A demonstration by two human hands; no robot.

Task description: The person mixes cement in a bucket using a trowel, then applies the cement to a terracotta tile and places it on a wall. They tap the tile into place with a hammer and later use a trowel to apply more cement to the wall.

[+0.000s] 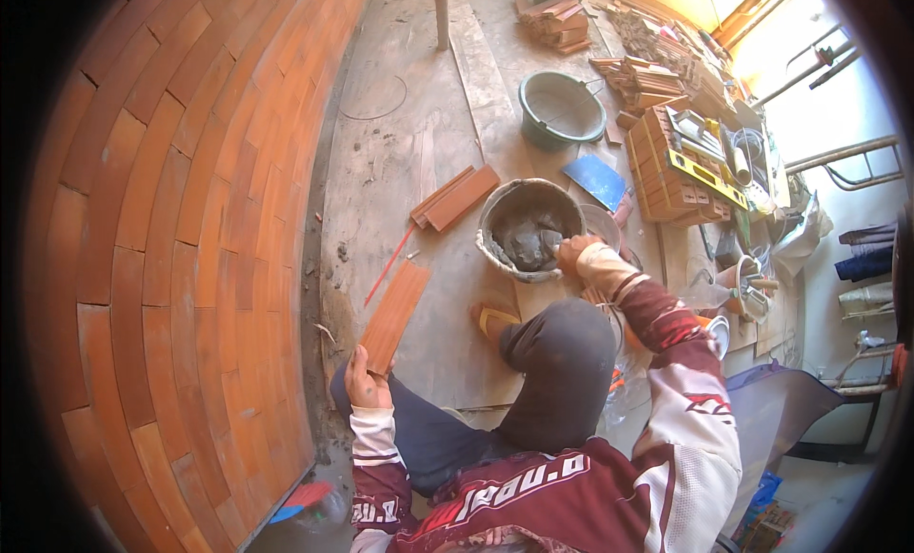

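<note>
My left hand (367, 384) is closed around the lower end of a long, thin terracotta brick tile (398, 310), tilted up beside the brick-faced wall. My right hand (574, 254) reaches to the rim of a bucket (491, 203) and is closed on a trowel (549, 241). The trowel's blade sits in the wet grey mortar (519, 234) inside; my fingers hide its handle. Just beyond the held tile, a few more brick tiles (462, 197) lie stacked on the floor, with a thin red strip (388, 267) next to them.
The brick-faced wall (190, 267) runs along the left. A green bucket (562, 110) and a blue sheet (597, 180) lie beyond the mortar bucket. Stacked bricks (657, 167) on the right bear a yellow spirit level (709, 179). Brick tile piles (657, 82) stand farther back.
</note>
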